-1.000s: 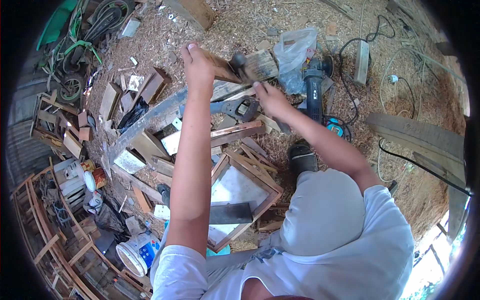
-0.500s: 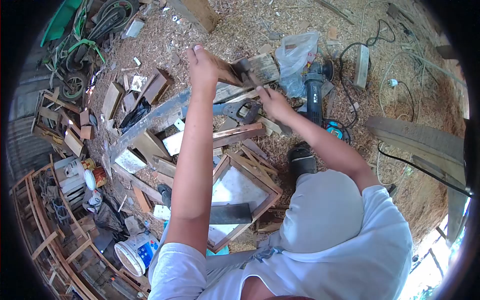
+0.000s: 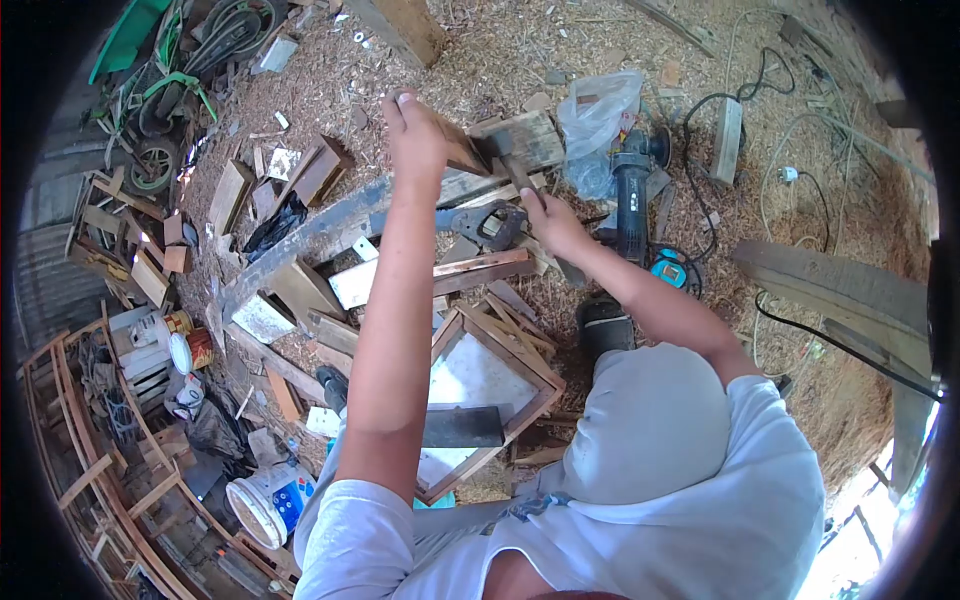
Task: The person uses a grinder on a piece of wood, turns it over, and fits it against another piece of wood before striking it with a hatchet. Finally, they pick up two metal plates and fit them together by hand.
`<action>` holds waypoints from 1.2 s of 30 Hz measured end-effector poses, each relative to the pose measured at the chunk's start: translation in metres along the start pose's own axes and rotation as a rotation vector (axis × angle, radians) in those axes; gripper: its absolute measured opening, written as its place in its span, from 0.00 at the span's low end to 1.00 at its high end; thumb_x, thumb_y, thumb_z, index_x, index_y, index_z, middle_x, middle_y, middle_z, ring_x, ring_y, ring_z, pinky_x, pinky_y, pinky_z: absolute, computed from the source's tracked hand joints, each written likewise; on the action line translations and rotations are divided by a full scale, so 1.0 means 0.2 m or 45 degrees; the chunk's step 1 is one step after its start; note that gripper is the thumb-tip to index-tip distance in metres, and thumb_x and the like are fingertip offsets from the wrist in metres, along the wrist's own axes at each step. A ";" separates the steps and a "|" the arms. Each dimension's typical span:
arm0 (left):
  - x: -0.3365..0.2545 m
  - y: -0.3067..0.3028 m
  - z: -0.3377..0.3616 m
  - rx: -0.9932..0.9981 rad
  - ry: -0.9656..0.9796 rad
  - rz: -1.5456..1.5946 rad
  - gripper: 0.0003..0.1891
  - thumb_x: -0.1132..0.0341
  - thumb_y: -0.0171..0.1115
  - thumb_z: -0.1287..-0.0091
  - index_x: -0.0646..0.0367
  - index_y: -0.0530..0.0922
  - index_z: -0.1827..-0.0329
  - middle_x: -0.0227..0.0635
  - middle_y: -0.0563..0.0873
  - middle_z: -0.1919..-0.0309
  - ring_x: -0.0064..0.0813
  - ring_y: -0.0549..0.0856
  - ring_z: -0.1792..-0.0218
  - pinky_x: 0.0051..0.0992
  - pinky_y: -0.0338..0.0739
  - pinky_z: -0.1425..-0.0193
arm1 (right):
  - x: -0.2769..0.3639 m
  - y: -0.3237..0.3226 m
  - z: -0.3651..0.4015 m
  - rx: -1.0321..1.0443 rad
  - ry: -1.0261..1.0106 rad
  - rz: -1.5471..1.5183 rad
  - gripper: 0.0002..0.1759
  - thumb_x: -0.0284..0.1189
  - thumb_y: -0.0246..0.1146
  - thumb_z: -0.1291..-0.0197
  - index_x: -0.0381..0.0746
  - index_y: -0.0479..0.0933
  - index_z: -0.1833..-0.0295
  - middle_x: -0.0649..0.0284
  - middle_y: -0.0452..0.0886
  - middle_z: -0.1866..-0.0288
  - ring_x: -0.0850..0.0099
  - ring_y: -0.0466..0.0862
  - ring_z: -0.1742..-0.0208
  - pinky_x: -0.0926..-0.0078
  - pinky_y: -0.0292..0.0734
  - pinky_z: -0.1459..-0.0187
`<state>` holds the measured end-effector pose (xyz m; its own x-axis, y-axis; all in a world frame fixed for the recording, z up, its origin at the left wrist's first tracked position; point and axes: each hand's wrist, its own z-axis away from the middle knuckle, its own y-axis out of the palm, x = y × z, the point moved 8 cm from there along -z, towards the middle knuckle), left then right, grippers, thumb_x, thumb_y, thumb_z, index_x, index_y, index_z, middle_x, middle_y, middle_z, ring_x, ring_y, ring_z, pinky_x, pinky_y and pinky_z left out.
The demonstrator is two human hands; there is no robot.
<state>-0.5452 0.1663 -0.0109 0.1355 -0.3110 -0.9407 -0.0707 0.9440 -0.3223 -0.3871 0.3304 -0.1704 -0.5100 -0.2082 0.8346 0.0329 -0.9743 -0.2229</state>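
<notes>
My left hand [image 3: 415,140] is closed around the edge of a wooden board [image 3: 462,152], held up over a thick timber plank [image 3: 530,138]. In my right hand [image 3: 558,228] is a hammer [image 3: 520,175], gripped by its handle. Its dark head is right at the board's near end, close to my left hand. Below the hammer, a tool with a dark loop-shaped handle [image 3: 495,226] lies across the timber. Right of my right hand, an angle grinder [image 3: 631,195] rests on the shavings beside a clear plastic bag [image 3: 598,125].
A wooden frame with a pale panel [image 3: 480,375] lies before my legs, among wood offcuts [image 3: 300,290]. Black cable [image 3: 690,130] loops on the right near a heavy beam [image 3: 830,270]. A white bucket [image 3: 265,505] and a green bike [image 3: 165,95] are on the left.
The hammer head has shifted slightly right and down, with my right hand a little lower. My left hand and the board have moved slightly right in view.
</notes>
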 end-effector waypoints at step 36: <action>0.24 -0.26 -0.03 0.001 0.005 0.321 0.23 0.52 0.38 0.13 0.57 0.73 0.30 0.44 0.79 0.38 0.37 0.77 0.37 0.35 0.68 0.28 | -0.34 0.05 -0.07 0.148 0.213 -0.337 0.20 0.43 0.68 0.27 0.37 0.75 0.61 0.65 0.78 0.76 0.70 0.80 0.79 0.66 0.78 0.72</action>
<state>-0.5415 0.1021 -0.0392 0.1095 -0.0664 -0.9918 -0.1007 0.9919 -0.0775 -0.3648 0.3360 -0.2371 -0.6475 0.0612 0.7596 -0.0265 -0.9980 0.0578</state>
